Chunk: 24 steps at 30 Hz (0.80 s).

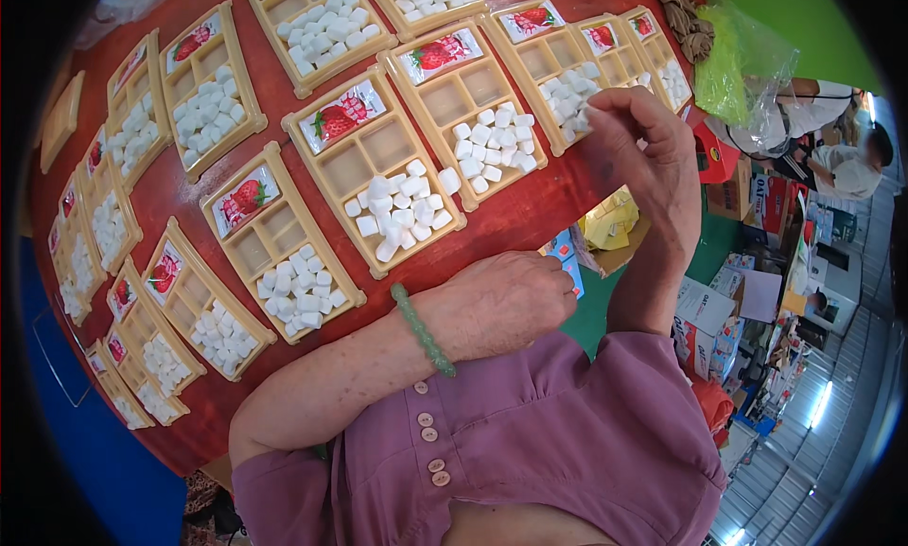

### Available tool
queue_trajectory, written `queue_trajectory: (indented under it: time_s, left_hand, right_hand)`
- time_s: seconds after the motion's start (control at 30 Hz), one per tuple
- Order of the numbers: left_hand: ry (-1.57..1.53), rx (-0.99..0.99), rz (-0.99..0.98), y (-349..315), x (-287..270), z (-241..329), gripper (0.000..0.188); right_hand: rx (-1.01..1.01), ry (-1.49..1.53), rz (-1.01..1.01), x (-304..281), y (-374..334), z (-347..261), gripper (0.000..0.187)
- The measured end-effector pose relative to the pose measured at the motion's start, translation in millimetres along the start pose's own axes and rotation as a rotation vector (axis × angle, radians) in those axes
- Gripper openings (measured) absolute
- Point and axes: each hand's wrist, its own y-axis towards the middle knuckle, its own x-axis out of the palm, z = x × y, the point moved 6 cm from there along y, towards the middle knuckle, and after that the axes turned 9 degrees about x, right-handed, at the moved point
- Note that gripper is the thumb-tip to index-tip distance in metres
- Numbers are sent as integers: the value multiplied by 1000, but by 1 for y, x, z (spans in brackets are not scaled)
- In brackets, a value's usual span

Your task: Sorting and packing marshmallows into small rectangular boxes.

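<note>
My left hand (518,305), its wrist in a green bead bracelet (422,330), is closed, back upward, at the table's near edge. Its fingers curl under, so what they hold, if anything, is hidden. My right hand (653,149) pinches thumb and fingers round what looks like a white marshmallow (587,120), over the near compartment of a tan tray (558,147). Other white marshmallows (567,94) lie heaped there. In front of my left forearm a tray (338,188) holds a heap of marshmallows (402,208); one loose marshmallow (449,180) rests at its right rim.
Several similar divided trays (248,253) cover the red table (492,253), each with a strawberry-printed sachet (440,54) at its far end. Clear and yellow-green plastic bags (728,63) lie at the right. Beyond are stacked cartons (700,319) and another person (851,167).
</note>
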Motion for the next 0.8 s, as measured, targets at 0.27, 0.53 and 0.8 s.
queue_trajectory:
  time_s: [0.27, 0.53, 0.8]
  left_hand:
    - [-9, 2, 0, 1, 0, 0, 8]
    - [-13, 2, 68, 1, -2, 0, 7]
    - [-5, 6, 50, 2, -3, 1, 8]
  right_hand:
    - [-130, -128, 53, 13, 2, -10, 19]
    - [-41, 247, 84, 1, 4, 12, 13]
    - [-9, 465, 109, -5, 15, 26, 19]
